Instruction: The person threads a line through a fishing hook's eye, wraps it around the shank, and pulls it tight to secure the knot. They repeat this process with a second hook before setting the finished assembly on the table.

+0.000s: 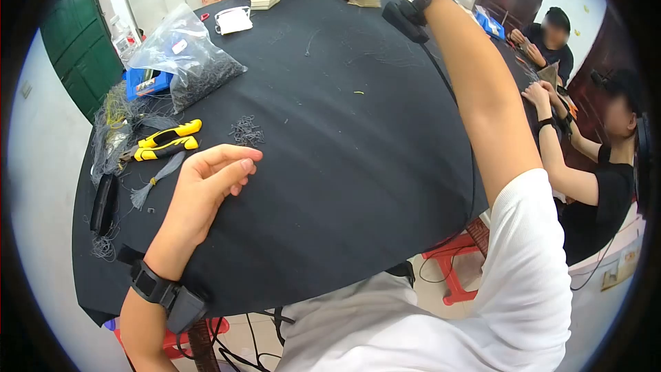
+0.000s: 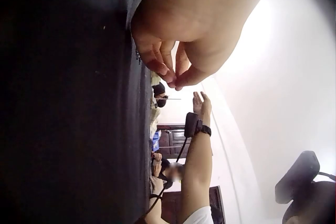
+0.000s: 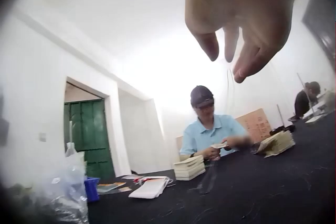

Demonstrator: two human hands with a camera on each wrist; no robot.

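My left hand (image 1: 213, 176) is over the near left of the black-covered table (image 1: 330, 186). In the left wrist view its thumb tip meets the tip of a bent finger (image 2: 167, 76); I cannot tell whether something fine is between them. My right hand (image 3: 247, 19) is raised at the far end of an outstretched arm, partly cut off by the head view's top edge. From its bent fingertips a thin line (image 3: 232, 90) hangs down. Nearest to the left hand lie a pile of small dark metal pieces (image 1: 246, 131), yellow-handled pliers (image 1: 165, 140) and a tied bundle of grey strands (image 1: 155, 180).
A clear bag of dark pieces (image 1: 200, 76) stands back left beside a blue box (image 1: 147, 84) and tangled line (image 1: 110, 127). A black case (image 1: 104, 204) lies at the left edge. Across sits a person in blue (image 3: 210, 132) near stacked cards (image 3: 189, 168). Others sit at right.
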